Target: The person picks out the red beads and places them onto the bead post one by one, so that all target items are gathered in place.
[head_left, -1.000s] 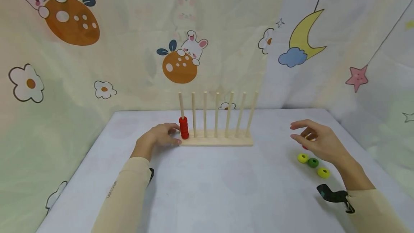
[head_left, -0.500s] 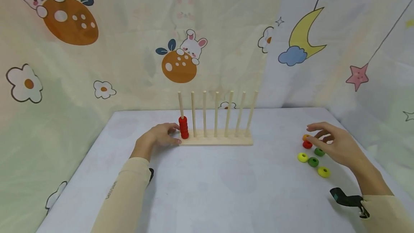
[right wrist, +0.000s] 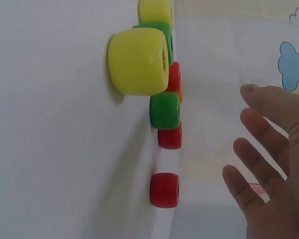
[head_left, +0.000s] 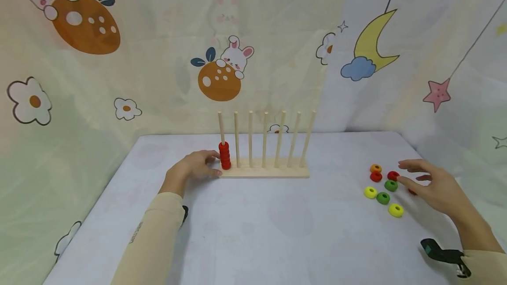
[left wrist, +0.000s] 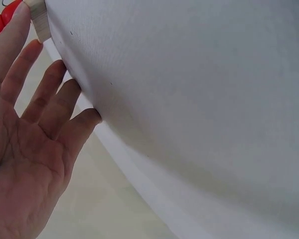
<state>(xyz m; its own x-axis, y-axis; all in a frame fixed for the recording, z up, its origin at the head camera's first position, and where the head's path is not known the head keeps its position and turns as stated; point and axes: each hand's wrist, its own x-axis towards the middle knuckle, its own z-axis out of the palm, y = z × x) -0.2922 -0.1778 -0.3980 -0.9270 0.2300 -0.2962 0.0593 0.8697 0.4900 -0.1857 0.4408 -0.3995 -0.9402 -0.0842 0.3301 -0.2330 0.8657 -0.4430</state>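
A wooden peg rack [head_left: 263, 172] with several upright dowels stands near the back of the table. Red beads [head_left: 225, 156] are stacked on its leftmost dowel. My left hand [head_left: 196, 165] touches the rack's left end, its fingers relaxed in the left wrist view. Loose beads lie on the right. My right hand [head_left: 437, 186] hovers over their right side with nothing between thumb and fingers. Its thumb overlaps the edge of a red bead [head_left: 392, 175] in the head view. Another red bead [right wrist: 164, 190] is mostly hidden behind that hand in the head view.
Among the loose beads are an orange one [head_left: 376, 168], a red one [head_left: 376, 177], two green ones, the nearer green bead [head_left: 383, 198] included, and two yellow ones, the nearer yellow bead [head_left: 395, 210] included. A patterned cloth backdrop [head_left: 166, 56] rises behind the table [head_left: 285, 232].
My right hand has drawn rightward and toward me across the loose beads, uncovering the orange, red and green ones. The left hand and rack have stayed in place.
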